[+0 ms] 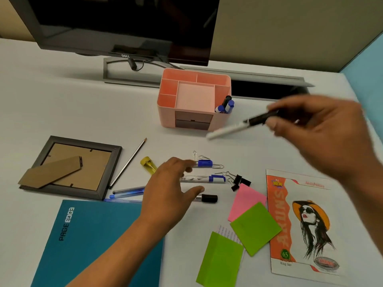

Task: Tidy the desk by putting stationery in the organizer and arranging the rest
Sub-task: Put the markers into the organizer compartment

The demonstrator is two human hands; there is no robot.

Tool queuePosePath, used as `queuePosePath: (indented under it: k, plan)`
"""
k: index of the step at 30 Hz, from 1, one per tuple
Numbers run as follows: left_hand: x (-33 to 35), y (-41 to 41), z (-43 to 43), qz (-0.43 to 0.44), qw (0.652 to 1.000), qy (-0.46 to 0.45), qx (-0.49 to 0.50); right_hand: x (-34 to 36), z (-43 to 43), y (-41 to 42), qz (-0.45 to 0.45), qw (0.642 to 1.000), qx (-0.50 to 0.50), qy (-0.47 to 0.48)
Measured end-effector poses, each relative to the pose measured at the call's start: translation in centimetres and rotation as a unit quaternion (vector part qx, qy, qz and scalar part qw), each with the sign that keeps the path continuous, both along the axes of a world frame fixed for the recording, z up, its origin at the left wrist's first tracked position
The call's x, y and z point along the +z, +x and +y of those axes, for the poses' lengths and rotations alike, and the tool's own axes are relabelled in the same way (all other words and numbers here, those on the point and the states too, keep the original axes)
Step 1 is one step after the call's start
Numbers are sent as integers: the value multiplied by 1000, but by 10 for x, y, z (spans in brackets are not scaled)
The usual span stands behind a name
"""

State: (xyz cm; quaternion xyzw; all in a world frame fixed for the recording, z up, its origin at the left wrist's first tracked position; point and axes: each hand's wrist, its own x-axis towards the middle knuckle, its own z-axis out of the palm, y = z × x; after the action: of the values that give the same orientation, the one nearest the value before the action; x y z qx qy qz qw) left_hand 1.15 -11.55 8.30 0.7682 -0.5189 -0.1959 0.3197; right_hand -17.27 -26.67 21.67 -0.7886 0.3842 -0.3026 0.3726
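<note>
Pinching black-and-white marker point(238, 126) in right hand point(319, 133) beside pink organizer point(165, 114). Tip upright, slot among blue-capped pens point(227, 106). Hovering with left hand point(165, 193), fingers relaxed, over loose pen point(203, 179).

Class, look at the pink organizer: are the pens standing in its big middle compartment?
No, the pens stand in the front right corner compartment of the organizer, not the middle one.

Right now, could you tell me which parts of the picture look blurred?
Head view: the right hand and the black-and-white marker pen it holds are smeared by motion blur; the left hand is slightly soft; the pink plastic organizer looks sharp; the black monitor leans from wide-angle distortion.
</note>
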Motion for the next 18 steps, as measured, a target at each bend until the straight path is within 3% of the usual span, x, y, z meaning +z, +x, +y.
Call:
queuePosePath:
  k: [4,9,18]
  plan:
    - [-12,-1,3,-62,992,96,-55,34,-34,17,28,990,-18,-136]
    - [-28,-2,5,-130,974,146,-110,44,-63,44,111,970,-3,-214]
    - [-40,-2,3,-153,969,143,-129,-6,-101,84,290,933,24,-213]
